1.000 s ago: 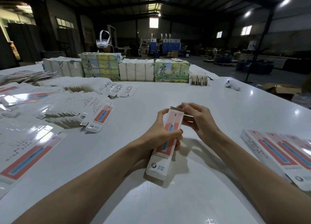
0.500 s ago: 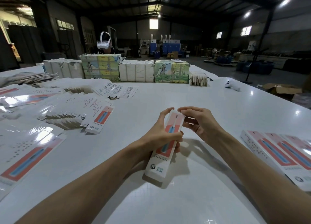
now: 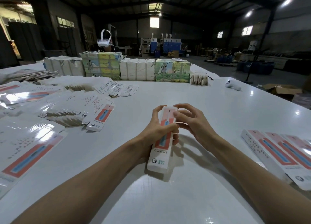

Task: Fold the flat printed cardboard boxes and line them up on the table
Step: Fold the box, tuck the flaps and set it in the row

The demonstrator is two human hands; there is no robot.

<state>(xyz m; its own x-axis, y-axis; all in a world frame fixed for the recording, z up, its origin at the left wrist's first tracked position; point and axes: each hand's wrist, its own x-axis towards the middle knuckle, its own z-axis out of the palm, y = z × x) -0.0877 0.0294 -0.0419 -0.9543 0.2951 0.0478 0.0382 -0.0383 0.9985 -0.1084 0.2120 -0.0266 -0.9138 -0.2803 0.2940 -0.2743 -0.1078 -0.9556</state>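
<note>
Both grips pinch the box [image 3: 159, 162] above the desk [image 3: 193, 92]: left hand [image 3: 155, 132] curled round its middle, right hand [image 3: 193, 122] pressing shut the top flap, open a second ago, so it seems ready for the row [image 3: 276, 154]

Two hands [image 3: 157, 133] [image 3: 193, 122], one held box [image 3: 160, 156]

The left hand [image 3: 155, 133] wraps the middle of the box [image 3: 159, 162] and hides the print there. The right hand [image 3: 193, 122] covers the box's far end at 12 o'clock, so the flap's state cannot be told. At 3 o'clock the row of folded boxes [image 3: 277, 156] runs off the right edge. At 8 o'clock a flat box [image 3: 28, 156] is cut by the left edge. At 11 o'clock a person [image 3: 104, 42] is mostly hidden behind stacked packs [image 3: 102, 65]. The lettering is too small to read.
</note>
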